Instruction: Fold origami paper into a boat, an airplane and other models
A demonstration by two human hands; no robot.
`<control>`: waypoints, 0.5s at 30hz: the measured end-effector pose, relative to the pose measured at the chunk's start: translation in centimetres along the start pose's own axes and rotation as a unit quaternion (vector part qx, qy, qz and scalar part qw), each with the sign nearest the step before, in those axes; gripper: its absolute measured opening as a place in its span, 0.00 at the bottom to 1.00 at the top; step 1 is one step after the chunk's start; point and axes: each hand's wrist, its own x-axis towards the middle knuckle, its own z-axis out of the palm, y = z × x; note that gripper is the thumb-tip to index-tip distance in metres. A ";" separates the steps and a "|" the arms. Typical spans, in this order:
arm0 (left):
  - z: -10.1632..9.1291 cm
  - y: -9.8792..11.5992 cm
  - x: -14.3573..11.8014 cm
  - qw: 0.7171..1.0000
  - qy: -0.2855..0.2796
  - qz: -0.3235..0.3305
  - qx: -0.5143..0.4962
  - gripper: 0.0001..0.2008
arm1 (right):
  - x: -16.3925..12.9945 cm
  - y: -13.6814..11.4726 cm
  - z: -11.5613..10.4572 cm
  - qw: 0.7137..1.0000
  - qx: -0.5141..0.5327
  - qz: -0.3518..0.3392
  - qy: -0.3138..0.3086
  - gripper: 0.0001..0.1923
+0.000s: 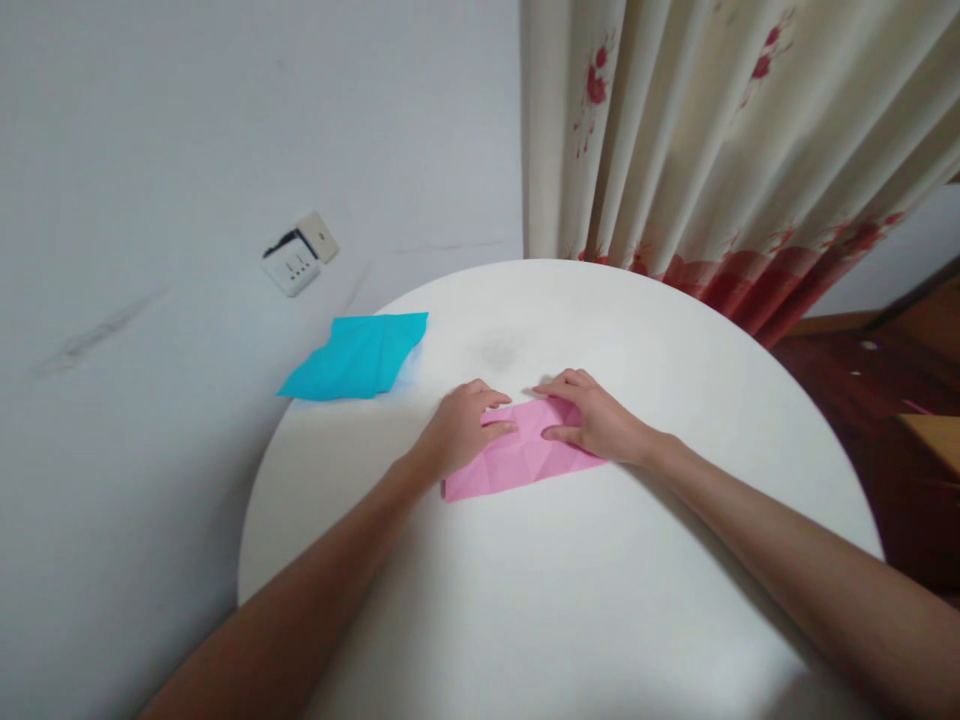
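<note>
Pink paper (517, 460) lies flat on white table (600, 600), left hand (457, 430) and right hand (592, 415) pressing its far edge, fingers spread flat, gripping nothing.

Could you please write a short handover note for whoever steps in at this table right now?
Left hand: flat, pressing the left part of the pink paper.
Right hand: flat, fingers pressing its upper right edge.
Pink paper: creased, folded to a long strip, lying mid-way on the round white table.
Blue paper: creased, lying apart at the table's far left edge, overhanging it slightly, untouched.
Done: pink sheet folded into a strip, many creases showing.
Left: any further folds on the pink; the blue one not in hand.
</note>
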 end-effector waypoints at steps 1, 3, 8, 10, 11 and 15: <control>-0.1 -0.1 0.0 1.000 -0.006 -0.002 -0.022 0.13 | 0.0 -0.1 0.0 1.000 0.018 -0.004 0.004 0.27; -0.2 0.0 0.1 0.998 -0.016 -0.007 -0.054 0.12 | 0.1 -0.4 0.1 0.998 0.061 -0.004 0.022 0.20; -0.4 0.7 0.2 0.990 -0.023 0.004 -0.137 0.04 | 0.2 -1.3 0.2 0.984 0.153 0.002 0.087 0.11; -0.6 0.9 0.3 0.986 -0.014 -0.006 -0.167 0.07 | 0.2 -1.4 0.2 0.977 0.165 0.015 0.135 0.11; -0.7 0.9 0.4 0.984 -0.009 -0.016 -0.179 0.09 | 0.3 -1.4 0.2 0.971 0.172 0.033 0.163 0.12; -1.3 0.7 0.5 0.977 0.006 -0.073 -0.198 0.15 | 0.6 -0.9 0.5 0.928 0.281 0.133 0.207 0.24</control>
